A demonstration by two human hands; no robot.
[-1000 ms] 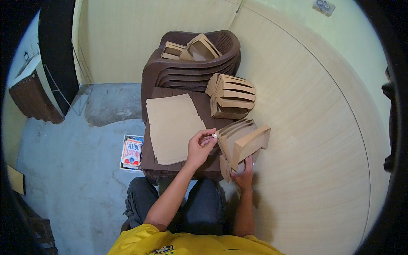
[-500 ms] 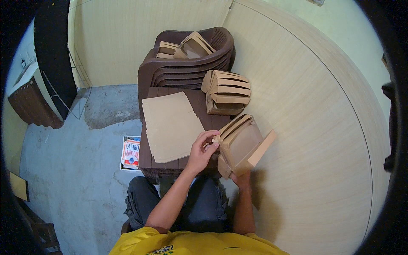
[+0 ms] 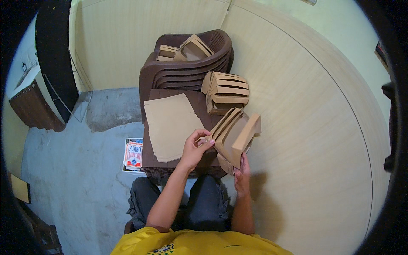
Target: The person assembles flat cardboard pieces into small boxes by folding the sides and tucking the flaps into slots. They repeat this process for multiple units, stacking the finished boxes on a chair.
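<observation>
Tilted above the near right corner of a brown slatted surface [image 3: 207, 122] is a nested stack of brown cardboard trays [image 3: 229, 135]. My right hand [image 3: 242, 176] grips it from below, with the fingers partly hidden behind the cardboard. At the stack's left edge, my left hand [image 3: 195, 149] is closed, thumb and fingers pinching a cardboard flap. A flat, cut cardboard sheet [image 3: 172, 127] lies on the slatted surface, left of my left hand. Beyond my hands, another nested bundle of cardboard trays [image 3: 228, 91] rests against the wall side.
Stacked brown plastic chairs [image 3: 187, 70] stand at the back, with more folded cardboard trays [image 3: 193, 49] on top. A pale panelled wall [image 3: 310, 140] runs close along the right. On the floor at the left sits a white box [image 3: 134, 155] holding a printed pack.
The tray stack has turned and come slightly left, its near side flap now raised. My right hand has moved up and shows more. My left hand has shifted a little left.
</observation>
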